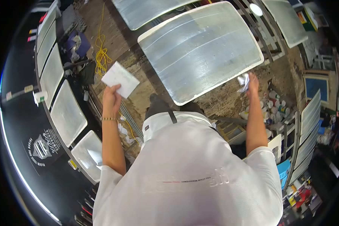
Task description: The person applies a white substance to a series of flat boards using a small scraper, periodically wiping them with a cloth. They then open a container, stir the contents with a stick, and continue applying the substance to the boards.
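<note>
From my end, the biggest thing ahead is a broad, grey, rounded-corner panel with a whitish border (201,49), lying flat-looking between and beyond both hands. I'd give its near edge room so that neither arm snags on it. The flat, white, rectangular sheet or stack of paper (122,80) is out to the left, pinched near its lower corner by the left hand (111,98), thumb on top; I'd judge a light, level hold best, with the fingers further under it to stop sagging. The right hand (253,83) is closed around a small, crumpled, white paper-like wad (243,82) just off the panel's near right edge; I'd bunch its loose folds into the palm so nothing trails.

Now what I can't make out. The far panel (150,11) is cut off at the top, and the white shirt (184,169) covers much of the lower view. The sheet's underside and the left fingers beneath it are hidden, so I can't tell one layer from several. The wad is blurred: paper or cloth, and whether it touches the panel, I can't say.
</note>
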`<state>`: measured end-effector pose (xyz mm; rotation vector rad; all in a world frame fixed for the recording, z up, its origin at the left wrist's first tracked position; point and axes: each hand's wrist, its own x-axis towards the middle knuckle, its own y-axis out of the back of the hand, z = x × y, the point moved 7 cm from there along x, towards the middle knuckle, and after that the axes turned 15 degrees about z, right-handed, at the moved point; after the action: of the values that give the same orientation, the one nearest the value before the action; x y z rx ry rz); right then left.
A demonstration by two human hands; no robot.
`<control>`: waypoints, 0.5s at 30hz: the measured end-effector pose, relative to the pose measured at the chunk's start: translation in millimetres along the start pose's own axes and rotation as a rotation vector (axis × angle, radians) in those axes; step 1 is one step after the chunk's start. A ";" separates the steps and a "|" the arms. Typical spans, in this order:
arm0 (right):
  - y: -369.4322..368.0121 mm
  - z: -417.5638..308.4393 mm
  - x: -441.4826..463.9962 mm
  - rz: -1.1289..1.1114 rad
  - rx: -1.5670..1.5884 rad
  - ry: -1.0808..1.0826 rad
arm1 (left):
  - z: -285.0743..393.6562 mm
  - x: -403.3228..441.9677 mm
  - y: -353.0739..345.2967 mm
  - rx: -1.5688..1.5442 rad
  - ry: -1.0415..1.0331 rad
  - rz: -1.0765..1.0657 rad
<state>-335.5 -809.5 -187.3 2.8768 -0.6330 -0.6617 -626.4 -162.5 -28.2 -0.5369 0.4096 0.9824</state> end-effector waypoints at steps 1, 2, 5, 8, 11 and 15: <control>7.5 24.7 -6.2 0.026 0.052 -0.037 | -7.4 -1.6 35.0 -0.023 0.014 0.069; 9.7 41.3 -29.4 0.067 0.092 -0.075 | -15.2 -4.7 65.2 -0.046 0.028 0.132; 33.7 120.9 -67.2 0.045 -0.303 0.101 | -30.2 -25.6 125.1 -0.202 0.070 0.226; 54.2 178.1 -120.4 -0.027 -0.635 0.243 | -41.1 -30.3 170.1 -0.304 0.069 0.265; 60.0 221.5 -164.1 0.013 -0.745 0.051 | -44.3 -34.2 198.3 -0.342 0.073 0.221; 3.6 173.2 -242.0 -0.072 -0.870 0.188 | -50.9 -36.5 240.8 -0.377 0.096 0.190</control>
<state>-611.0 -714.2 -247.4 2.1088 -0.1422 -0.4929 -856.7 -110.4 -106.4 -0.9005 0.3668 1.2303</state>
